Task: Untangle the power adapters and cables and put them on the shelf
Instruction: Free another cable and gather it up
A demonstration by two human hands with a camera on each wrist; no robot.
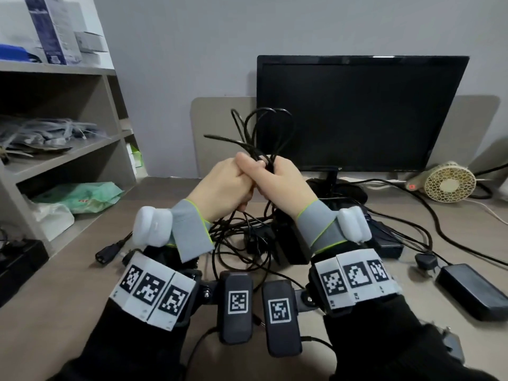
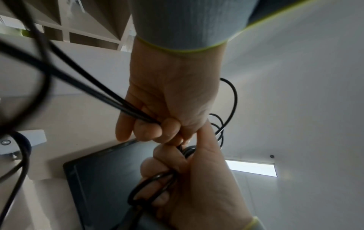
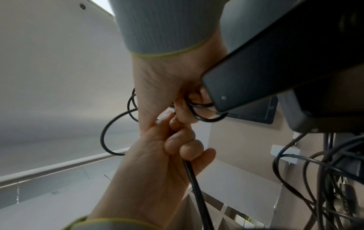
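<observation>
Hands meet above the desk [image 1: 68, 276], knuckle to knuckle. Left hand [image 1: 224, 185] has its fingers curled tight round a bundle of black cables [image 1: 261, 133], and right hand [image 1: 286, 185] clamps the same bundle just beside it. Loops stand up over both fists, in front of the dark monitor [image 1: 357, 111]. Strands hang down to the tangle of adapters [image 1: 288, 243] lying on the desk. Another adapter [image 1: 472, 291] lies apart at the right; shelf [image 1: 63, 158] stands left.

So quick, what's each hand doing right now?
Left hand: closed, gripping the black cable bundle.
Right hand: closed on the same bundle, cable loops round its fingers.
</observation>
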